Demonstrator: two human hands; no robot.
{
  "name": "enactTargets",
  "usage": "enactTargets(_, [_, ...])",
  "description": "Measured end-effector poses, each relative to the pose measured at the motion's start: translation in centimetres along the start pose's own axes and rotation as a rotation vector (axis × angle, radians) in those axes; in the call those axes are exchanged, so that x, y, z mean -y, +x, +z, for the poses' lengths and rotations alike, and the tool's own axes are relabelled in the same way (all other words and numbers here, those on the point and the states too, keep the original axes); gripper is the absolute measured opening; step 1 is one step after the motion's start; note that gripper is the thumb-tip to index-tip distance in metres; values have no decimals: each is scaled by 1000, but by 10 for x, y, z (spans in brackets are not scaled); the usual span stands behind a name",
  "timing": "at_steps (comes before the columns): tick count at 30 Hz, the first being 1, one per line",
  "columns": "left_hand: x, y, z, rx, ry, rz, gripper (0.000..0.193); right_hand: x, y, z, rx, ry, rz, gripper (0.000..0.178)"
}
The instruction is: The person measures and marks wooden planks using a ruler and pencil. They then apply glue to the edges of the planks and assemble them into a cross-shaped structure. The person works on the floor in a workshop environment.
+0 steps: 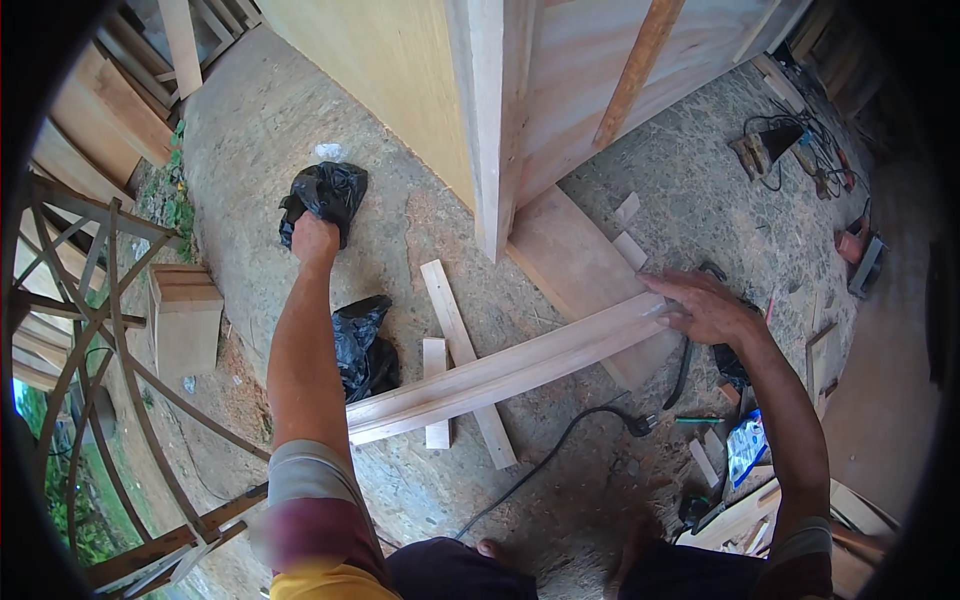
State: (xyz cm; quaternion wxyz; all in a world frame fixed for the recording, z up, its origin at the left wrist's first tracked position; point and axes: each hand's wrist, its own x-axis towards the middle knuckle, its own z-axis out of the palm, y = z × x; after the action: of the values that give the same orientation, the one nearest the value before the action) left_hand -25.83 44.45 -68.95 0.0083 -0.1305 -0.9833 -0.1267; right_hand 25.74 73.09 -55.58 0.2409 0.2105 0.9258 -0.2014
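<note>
At the upper left, my left hand is closed on a crumpled black plastic bag near the floor. My right hand grips the right end of a long pale wooden board, its fingers around the end. A groove runs along the board, which slants down to the left; its far left end is hidden behind my left forearm. Under it lie two wooden strips, a longer one and a shorter one. A second black bag rests beside my left forearm.
A large wooden panel structure stands ahead, with a flat wooden block at its foot. A black cable with a plug crosses the floor. Power tools lie at the far right. A curved lattice frame stands at the left.
</note>
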Motion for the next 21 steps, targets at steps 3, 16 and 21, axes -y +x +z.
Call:
enactTargets(3, [13, 2, 8, 25, -44, 59, 30, -1, -1, 1, -19, 2, 0, 73])
enactTargets(16, [58, 6, -6, -110, -628, -165, 15, -5, 1, 3, -59, 42, -69, 72])
enactTargets(21, [68, -6, -31, 194, -1346, -328, 4, -2, 1, 0, -53, 56, -115, 72])
